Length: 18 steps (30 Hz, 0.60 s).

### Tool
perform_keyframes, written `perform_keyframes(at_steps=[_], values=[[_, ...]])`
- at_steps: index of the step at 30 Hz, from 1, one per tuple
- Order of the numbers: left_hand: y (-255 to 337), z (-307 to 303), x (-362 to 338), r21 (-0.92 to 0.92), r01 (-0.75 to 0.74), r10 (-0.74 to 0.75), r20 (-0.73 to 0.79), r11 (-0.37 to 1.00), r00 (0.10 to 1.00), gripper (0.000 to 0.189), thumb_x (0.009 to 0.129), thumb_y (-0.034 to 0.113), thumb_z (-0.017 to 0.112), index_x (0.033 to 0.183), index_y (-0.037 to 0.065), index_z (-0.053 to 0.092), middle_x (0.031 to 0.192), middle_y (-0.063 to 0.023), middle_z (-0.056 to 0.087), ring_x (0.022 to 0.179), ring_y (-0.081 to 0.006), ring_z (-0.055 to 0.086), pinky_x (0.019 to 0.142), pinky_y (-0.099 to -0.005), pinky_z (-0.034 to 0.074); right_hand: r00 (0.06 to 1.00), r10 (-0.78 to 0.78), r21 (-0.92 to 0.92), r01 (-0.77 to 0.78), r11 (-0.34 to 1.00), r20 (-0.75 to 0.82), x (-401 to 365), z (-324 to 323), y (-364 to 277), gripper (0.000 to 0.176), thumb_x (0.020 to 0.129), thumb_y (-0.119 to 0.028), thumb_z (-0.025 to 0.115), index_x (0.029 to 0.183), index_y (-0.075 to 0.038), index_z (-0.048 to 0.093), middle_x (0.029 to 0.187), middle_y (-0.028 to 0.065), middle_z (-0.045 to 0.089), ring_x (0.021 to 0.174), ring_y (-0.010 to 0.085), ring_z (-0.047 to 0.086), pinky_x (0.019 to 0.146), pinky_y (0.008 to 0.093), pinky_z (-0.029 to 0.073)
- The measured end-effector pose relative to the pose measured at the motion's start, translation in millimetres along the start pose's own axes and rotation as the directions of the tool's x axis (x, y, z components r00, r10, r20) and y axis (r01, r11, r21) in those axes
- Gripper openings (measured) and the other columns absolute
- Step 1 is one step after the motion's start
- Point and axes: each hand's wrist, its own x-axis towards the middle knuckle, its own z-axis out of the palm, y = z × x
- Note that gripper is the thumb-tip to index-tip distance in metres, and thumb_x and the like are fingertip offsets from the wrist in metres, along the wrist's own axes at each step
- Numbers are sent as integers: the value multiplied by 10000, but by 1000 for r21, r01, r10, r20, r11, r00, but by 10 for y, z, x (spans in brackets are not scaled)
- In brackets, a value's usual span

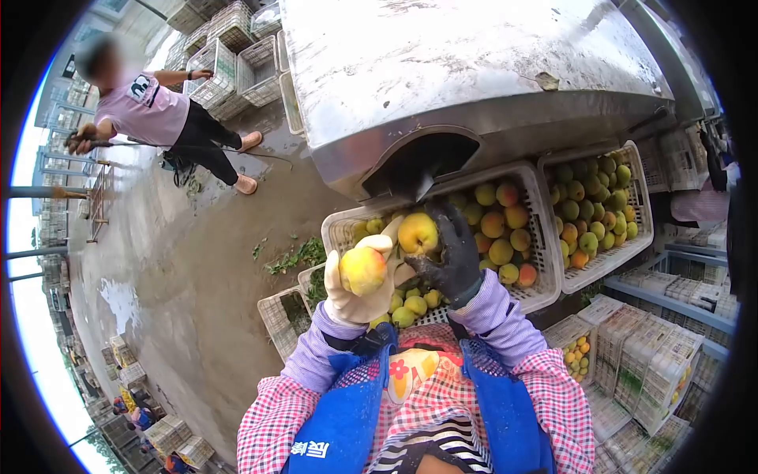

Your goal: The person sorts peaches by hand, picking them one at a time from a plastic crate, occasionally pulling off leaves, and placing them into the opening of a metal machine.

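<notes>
In a pale glove, my left hand (pixel 345 302) is closed round a round yellow fruit with a red blush (pixel 363 271), mango-like in look. My right hand (pixel 454 257), in a dark glove, grips a second yellow-orange fruit (pixel 418 233) from its right side. A pale glove fingertip area of the left hand lies close beside that second fruit; whether it touches cannot be made out. Both hands are above a white plastic crate (pixel 545 237) holding many green, yellow and reddish fruits (pixel 493 224). The hands hide part of the crate's contents.
Ahead stands a large metal machine (pixel 474 55) with a dark chute opening (pixel 422 158) over the crate. Another full crate (pixel 594 272) is on the right. Stacked crates (pixel 639 359) stand at lower right. A person (pixel 150 107) stands at left on wet floor (pixel 174 276), near leaves (pixel 296 257).
</notes>
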Motion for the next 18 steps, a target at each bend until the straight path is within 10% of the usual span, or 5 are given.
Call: perform_keyframes(at_steps=[8,10,18], values=[[-13,-169,-35,39,162,-137,-367,986,920,786,971,708,424,1412,69,548,1394,-147,586,1295,-266,546,1154,-588,330,1000,-1,-123,1,992,3,214,179,152,837,699,-371,859,1395,-39,535,1380,234,533,1274,424,534,1072,500,455],[17,-180,10,0,126,-115,-413,992,903,709,987,654,494,1456,123,505,1331,-125,623,1240,-241,591,1078,-509,454,986,-159,-409,125,904,-50,400,321,373,807,708,-357,844,1384,-45,535,1359,227,552,1265,419,538,1045,513,464],[-22,-148,110,239,88,41,-487,967,872,783,947,296,710,1598,159,296,1506,-100,459,1266,-233,554,1058,-431,471,995,86,-214,-76,974,41,957,595,811,742,741,-452,800,1339,-62,594,1369,202,575,1285,396,536,1061,543,410]])
